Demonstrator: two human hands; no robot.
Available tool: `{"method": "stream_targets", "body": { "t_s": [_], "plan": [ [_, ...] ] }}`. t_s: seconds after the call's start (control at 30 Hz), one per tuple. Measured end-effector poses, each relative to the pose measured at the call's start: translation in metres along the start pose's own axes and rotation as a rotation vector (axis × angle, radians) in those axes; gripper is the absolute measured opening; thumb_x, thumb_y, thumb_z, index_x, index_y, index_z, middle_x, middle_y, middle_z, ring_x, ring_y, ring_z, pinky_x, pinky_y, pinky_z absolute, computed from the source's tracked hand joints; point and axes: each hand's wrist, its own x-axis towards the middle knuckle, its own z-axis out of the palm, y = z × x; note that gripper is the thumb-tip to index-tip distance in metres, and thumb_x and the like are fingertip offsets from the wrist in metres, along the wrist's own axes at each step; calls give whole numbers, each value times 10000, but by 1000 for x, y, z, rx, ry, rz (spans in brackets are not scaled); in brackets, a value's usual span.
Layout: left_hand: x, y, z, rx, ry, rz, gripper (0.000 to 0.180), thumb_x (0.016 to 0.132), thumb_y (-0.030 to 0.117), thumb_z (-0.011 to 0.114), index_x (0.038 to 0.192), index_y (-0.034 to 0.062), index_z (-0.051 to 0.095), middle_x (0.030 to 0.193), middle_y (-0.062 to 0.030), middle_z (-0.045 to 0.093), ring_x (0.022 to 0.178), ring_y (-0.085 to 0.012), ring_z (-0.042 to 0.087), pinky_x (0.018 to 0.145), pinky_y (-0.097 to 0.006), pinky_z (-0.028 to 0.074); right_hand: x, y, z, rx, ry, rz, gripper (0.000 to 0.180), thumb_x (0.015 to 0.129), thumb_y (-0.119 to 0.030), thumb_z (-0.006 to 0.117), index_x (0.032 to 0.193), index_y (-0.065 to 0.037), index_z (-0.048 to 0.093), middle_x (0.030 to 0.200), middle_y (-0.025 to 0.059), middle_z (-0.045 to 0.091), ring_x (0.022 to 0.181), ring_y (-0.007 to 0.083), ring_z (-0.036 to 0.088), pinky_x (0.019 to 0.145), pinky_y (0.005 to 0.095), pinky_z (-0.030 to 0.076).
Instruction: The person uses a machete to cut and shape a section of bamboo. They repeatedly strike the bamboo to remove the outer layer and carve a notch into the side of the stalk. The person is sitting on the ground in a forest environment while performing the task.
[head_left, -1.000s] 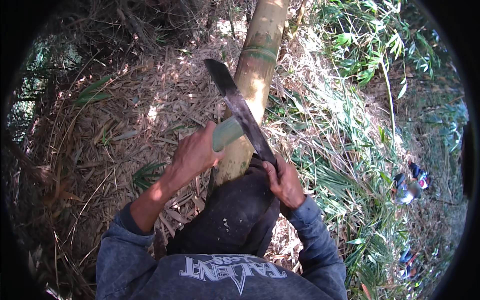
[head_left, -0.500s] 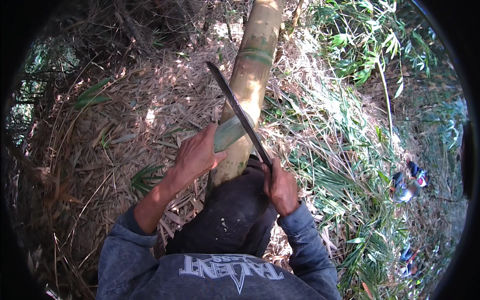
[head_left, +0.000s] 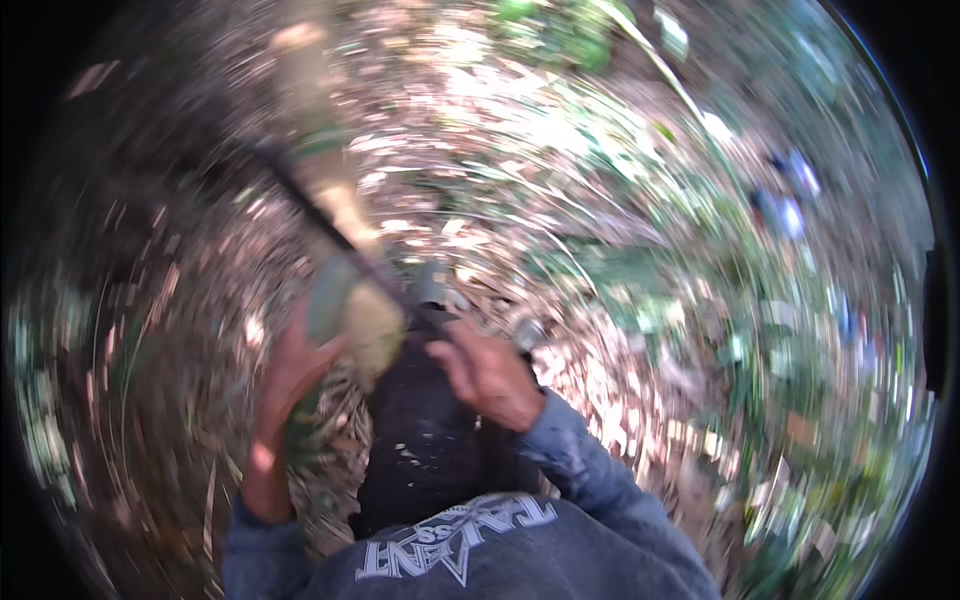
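Observation:
My right hand (head_left: pixel 492 374) is closed round the handle of a machete (head_left: pixel 318 218). Its long dark blade slants up and to the left, passing over a thick yellowish bamboo pole (head_left: pixel 372 328). On the pole's left side, my left hand (head_left: pixel 290 368) grips a short piece of green split bamboo (head_left: pixel 328 292), which looks close to or against the pole. Motion smears the picture, so whether the blade touches the bamboo piece cannot be told. The pole's near end lies by my dark-trousered leg (head_left: pixel 425 440).
Dry leaves and stalks (head_left: pixel 600 400) litter the ground around me. Green foliage and a thin stem (head_left: pixel 650 55) stand at the upper right. A blurred blue and white shape (head_left: pixel 785 205), perhaps a person, is at the far right.
The whole view has swung, so pole, machete and hands now appear further left and blurred. Both hands keep hold of the same things.

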Motion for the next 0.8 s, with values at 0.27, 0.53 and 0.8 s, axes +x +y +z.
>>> {"method": "stream_targets", "body": {
  "t_s": [0.27,0.53,0.8],
  "plan": [
    [5,-99,37,-118,-17,15,527,907,279,678,1289,-22,476,1006,-85,592,842,-172,546,768,-313,464,-142,-22,-5,233,201,187,181,928,-106,614,1026,29,545,643,236,594,631,431,615,568,463,444],
    [12,-53,13,25,-42,14,518,913,313,664,1271,-6,468,933,-106,557,717,-187,541,618,-335,480,-208,-42,13,659,419,334,198,914,-117,608,998,52,549,682,223,625,692,398,673,641,467,500],
    [56,-153,-31,800,39,781,395,943,115,593,1334,172,597,1188,-164,517,990,-263,599,796,-379,515,-204,-39,-4,797,178,535,186,997,-191,535,1029,-9,508,637,30,555,502,121,559,448,283,470]
  ]
}}
